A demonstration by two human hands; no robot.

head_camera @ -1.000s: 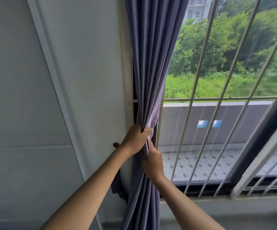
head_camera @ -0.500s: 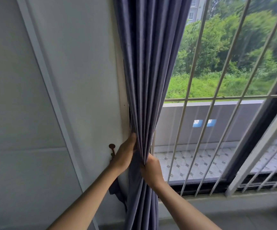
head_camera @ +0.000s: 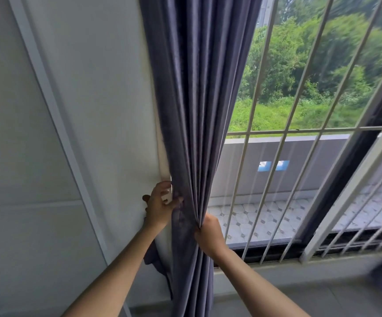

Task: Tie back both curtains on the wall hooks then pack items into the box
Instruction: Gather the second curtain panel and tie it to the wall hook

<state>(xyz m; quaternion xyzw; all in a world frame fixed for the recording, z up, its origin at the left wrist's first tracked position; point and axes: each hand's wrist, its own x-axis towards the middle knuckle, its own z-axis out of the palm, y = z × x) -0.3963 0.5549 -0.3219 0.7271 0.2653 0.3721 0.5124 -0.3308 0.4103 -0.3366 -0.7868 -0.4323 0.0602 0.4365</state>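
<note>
A grey-purple curtain (head_camera: 194, 92) hangs gathered at the left side of the window. My right hand (head_camera: 210, 234) is closed on the bunched folds from the window side. My left hand (head_camera: 160, 205) is at the curtain's wall-side edge, thumb pressing the fabric, fingers spread and reaching behind it. The brown knob of the wall hook (head_camera: 146, 198) peeks out just left of my left hand, mostly hidden by it. A loose piece of the same fabric (head_camera: 153, 259), maybe the tieback, hangs below behind my left forearm. No box is in view.
A white wall (head_camera: 89, 110) with a slanted trim strip (head_camera: 55, 124) fills the left. White window bars (head_camera: 274, 156) and a dark frame (head_camera: 350, 170) stand right of the curtain. The sill (head_camera: 299, 268) runs along the bottom right.
My left hand has let go of the front of the bunch and slid left and down to the curtain's wall-side edge by the hook. My right hand still grips the folds.
</note>
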